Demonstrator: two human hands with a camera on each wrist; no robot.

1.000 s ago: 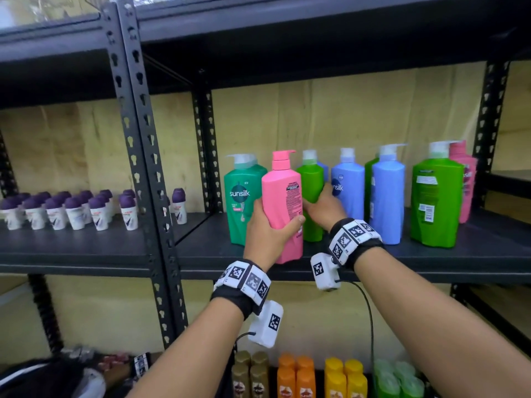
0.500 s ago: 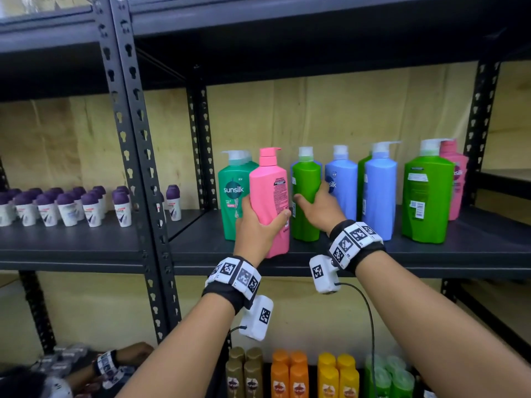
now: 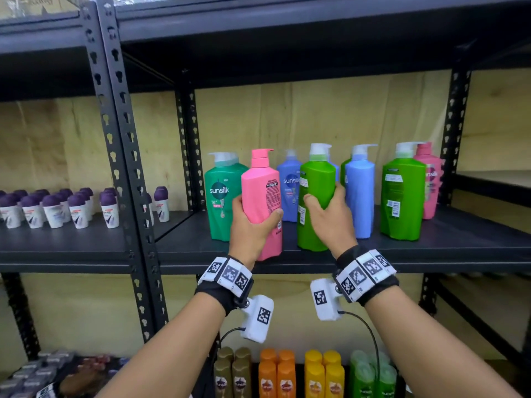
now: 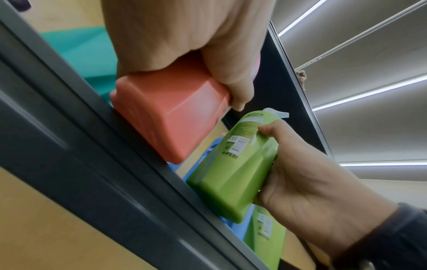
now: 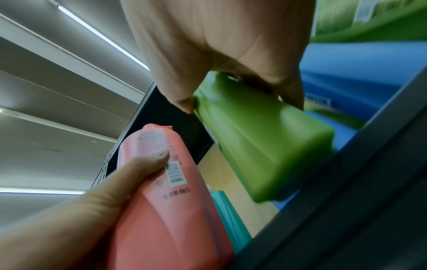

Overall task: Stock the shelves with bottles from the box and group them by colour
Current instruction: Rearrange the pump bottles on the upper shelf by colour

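Note:
My left hand (image 3: 253, 225) grips a pink pump bottle (image 3: 261, 196) at the front edge of the black shelf (image 3: 431, 248); the left wrist view shows its base (image 4: 171, 117) partly overhanging the shelf's lip. My right hand (image 3: 327, 216) grips a light green pump bottle (image 3: 316, 191), pulled forward and tilted, its base (image 5: 272, 149) lifted near the edge. Behind stand a teal bottle (image 3: 221, 196), a blue bottle (image 3: 288, 191), another blue bottle (image 3: 359, 193), a green bottle (image 3: 402, 193) and a pink bottle (image 3: 431, 185).
Several small purple-capped roll-on bottles (image 3: 57, 208) fill the left shelf bay past the black upright (image 3: 120, 139). The lower shelf holds brown, orange, yellow and green bottles (image 3: 287, 374). A shelf board (image 3: 287, 33) runs overhead.
My right hand has drawn the light green bottle forward and to the right, out of the back row. The pink bottle stays in my left hand at the shelf front.

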